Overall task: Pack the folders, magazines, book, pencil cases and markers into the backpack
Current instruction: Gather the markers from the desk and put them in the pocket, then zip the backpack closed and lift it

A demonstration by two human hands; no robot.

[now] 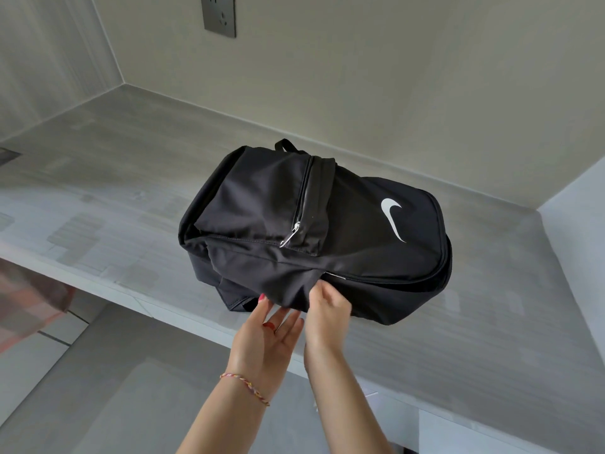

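A home nook — built-in counter (pixel 108 178), wall socket (pixel 218 15).

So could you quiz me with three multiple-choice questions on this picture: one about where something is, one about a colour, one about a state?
1. Where does the backpack lie?
A. on the grey counter
B. on the floor
C. on a chair

2. What colour is the logo on the backpack?
A. red
B. white
C. yellow

3. How is the front pocket zipper?
A. open halfway
B. torn off
C. closed

Answers:
1. A, since the backpack rests flat on the counter near its front edge.
2. B, since the swoosh shows white on black cloth.
3. C, since the teeth meet along the whole line, with the pull at its end.
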